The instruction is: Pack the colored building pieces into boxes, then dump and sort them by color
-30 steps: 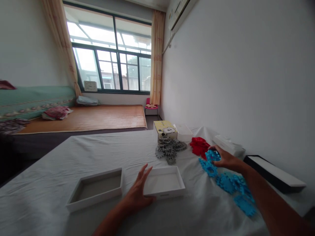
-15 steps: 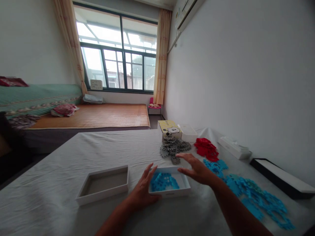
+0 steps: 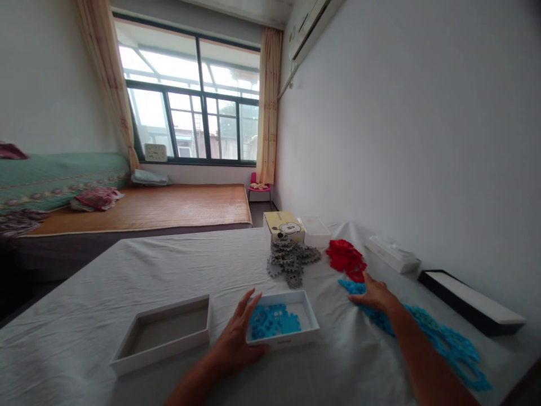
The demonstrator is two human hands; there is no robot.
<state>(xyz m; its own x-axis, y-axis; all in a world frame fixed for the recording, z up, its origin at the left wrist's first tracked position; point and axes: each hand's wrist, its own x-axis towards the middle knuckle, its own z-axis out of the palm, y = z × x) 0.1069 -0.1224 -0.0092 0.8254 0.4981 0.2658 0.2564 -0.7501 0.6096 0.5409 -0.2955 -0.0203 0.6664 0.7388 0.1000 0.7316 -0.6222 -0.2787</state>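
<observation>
My left hand [image 3: 236, 338] spans the left end of a white box [image 3: 296, 340], fingers stretched toward its far corner and thumb along its front wall. Its fingers are spread; whether they press on the box I cannot tell. Blue interlocking plastic pieces [image 3: 274, 321] lie inside, mostly toward the left. My right hand [image 3: 376, 293] is over the far part of a blue pile of such pieces [image 3: 450, 344], its thumb and fingers apart and nothing visible between them. Just beyond it sits a heap of red pieces [image 3: 344, 256]. My right hand and forearm hide part of the blue pile.
A shallow open box [image 3: 164, 327] stands to the left. Grey pieces [image 3: 289, 259] are heaped before a yellow cartoon box [image 3: 284, 226] and a whitish container [image 3: 315, 230]. Along the wall lie a tissue pack [image 3: 393, 254] and a black-and-white box [image 3: 469, 301].
My right hand has moved right, from above the white box to the blue pile. The blue pieces in the box lie differently. My left hand stays by the box; the view has shifted slightly.
</observation>
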